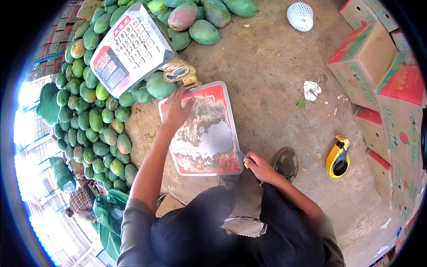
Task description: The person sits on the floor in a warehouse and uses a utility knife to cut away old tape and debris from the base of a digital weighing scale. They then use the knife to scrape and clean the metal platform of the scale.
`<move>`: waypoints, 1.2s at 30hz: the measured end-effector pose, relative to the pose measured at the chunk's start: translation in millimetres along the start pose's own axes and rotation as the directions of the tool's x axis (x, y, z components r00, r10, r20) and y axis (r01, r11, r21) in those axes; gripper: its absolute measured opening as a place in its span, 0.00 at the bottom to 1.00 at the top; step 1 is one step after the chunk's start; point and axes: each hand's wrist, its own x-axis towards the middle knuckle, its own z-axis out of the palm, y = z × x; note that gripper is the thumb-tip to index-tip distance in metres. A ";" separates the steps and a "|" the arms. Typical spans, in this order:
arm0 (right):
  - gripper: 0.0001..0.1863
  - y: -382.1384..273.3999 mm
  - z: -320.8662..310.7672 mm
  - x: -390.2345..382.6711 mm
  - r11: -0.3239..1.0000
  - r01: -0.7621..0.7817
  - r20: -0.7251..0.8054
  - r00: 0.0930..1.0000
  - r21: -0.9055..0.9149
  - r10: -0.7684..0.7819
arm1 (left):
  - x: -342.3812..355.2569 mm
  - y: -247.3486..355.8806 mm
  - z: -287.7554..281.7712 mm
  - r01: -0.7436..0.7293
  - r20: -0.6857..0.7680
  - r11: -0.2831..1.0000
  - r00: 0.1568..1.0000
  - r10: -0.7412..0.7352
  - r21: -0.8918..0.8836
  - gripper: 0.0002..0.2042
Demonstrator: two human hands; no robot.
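Note:
A platform scale stands in front of me; its worn red-and-silver weighing plate [213, 138] has patches of bare metal and peeled coating. My left hand [176, 108] rests on the plate's upper left part, fingers stretched out, holding nothing. At the plate's lower right corner, my right hand [259, 167] is closed round the yellow-and-black handle of a scraper [241, 156]. Its grey blade meets the plate's edge. Beyond the plate, the scale's keypad display head [133, 49] sits tilted on a bracket [180, 71].
A large heap of green mangoes [95, 120] spreads along the left and far side. Printed cartons [364, 66] are stacked at the right. A yellow tape dispenser [338, 158], a white foam net [300, 17] and crumpled paper [311, 90] lie on the floor. Another person [82, 199] is at far left.

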 end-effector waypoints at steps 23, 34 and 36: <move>0.18 -35.5 76.9 24.2 0.984 0.177 0.707 0.695 0.009 -0.131 | -8.5 -18.3 22.5 -0.132 0.072 0.990 0.989 0.128 0.055 0.14; 0.18 -12.4 62.9 26.8 0.985 0.171 0.656 0.742 0.013 -0.138 | -4.3 13.1 45.4 0.186 -0.231 0.929 0.936 -0.266 -0.319 0.29; 0.15 -14.2 46.8 27.2 0.991 0.127 0.550 0.826 0.040 -0.128 | 4.3 6.4 48.8 0.154 -0.196 0.863 0.941 -0.277 -0.481 0.34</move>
